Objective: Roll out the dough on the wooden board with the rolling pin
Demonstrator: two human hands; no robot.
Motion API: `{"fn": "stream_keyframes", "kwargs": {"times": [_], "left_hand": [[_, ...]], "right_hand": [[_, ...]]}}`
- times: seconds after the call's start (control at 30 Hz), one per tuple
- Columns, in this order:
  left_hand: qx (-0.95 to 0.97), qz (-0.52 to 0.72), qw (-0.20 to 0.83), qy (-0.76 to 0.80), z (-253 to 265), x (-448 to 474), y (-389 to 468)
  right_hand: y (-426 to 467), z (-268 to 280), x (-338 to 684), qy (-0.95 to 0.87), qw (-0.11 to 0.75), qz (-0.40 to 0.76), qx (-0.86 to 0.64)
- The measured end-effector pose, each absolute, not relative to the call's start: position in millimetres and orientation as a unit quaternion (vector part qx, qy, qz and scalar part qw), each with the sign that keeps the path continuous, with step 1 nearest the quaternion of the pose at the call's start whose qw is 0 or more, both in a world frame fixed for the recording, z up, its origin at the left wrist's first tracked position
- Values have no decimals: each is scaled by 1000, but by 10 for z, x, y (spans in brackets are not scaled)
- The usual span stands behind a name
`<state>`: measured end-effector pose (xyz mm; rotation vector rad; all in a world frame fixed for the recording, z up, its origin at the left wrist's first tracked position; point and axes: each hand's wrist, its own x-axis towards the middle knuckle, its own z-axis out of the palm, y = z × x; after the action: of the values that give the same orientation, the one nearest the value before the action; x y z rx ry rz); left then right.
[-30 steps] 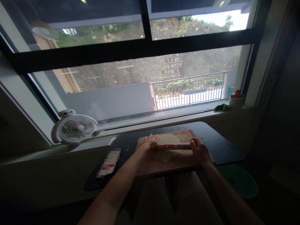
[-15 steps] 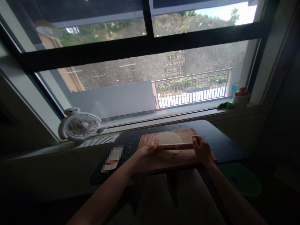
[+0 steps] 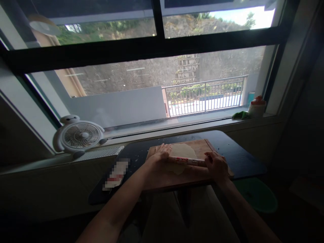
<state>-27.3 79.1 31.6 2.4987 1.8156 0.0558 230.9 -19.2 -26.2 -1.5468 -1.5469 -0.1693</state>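
Observation:
A rolling pin with a red-and-white printed band lies across a thin, pale sheet of dough. The dough is spread on a wooden board and shows on both sides of the pin. My left hand rests palm down over the pin's left end, its fingers stretched forward. At the other end, my right hand is closed around the pin with curled fingers. Both pin ends are hidden by the hands.
The board sits on a dark table with light specks. A blurred-out flat item lies at its left. On the windowsill stand a white fan and a red-topped container beside a green cloth. A green basin is below right.
The pin has turned, so its printed band shows differently, and its right end now slants slightly nearer me. Both hands stay at its ends. The whole view has shifted a little.

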Motion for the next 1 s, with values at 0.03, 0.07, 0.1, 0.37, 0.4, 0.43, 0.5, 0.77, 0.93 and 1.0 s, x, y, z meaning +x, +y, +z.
{"fn": "stream_keyframes", "kwargs": {"times": [0.03,0.07,0.1,0.37,0.4,0.43,0.5,0.77,0.93,1.0], "left_hand": [[810,17,28,586,299,-305,717],[811,15,28,584,281,-339,639],[813,13,28,582,264,-375,564],[812,0,28,584,198,-449,483],[809,-1,32,587,206,-425,532],[808,-2,36,588,219,-398,582],[810,0,42,585,254,-344,667],[808,32,31,587,213,-383,519],[830,42,-21,555,107,-613,147],[831,12,-6,556,122,-633,122]], "right_hand": [[-224,-247,2293,-631,452,-78,-625],[-259,-235,2277,-636,450,-84,-622],[-297,-227,2262,-639,449,-89,-618],[-512,-271,2228,-663,435,-98,-602],[-512,-275,2229,-663,434,-98,-602],[-508,-276,2229,-663,432,-97,-603],[-501,-272,2229,-665,429,-97,-604],[-591,-254,2220,-677,398,-119,-608],[-605,-236,2238,-699,359,-133,-604],[-551,-200,2239,-708,343,-138,-601]]}}
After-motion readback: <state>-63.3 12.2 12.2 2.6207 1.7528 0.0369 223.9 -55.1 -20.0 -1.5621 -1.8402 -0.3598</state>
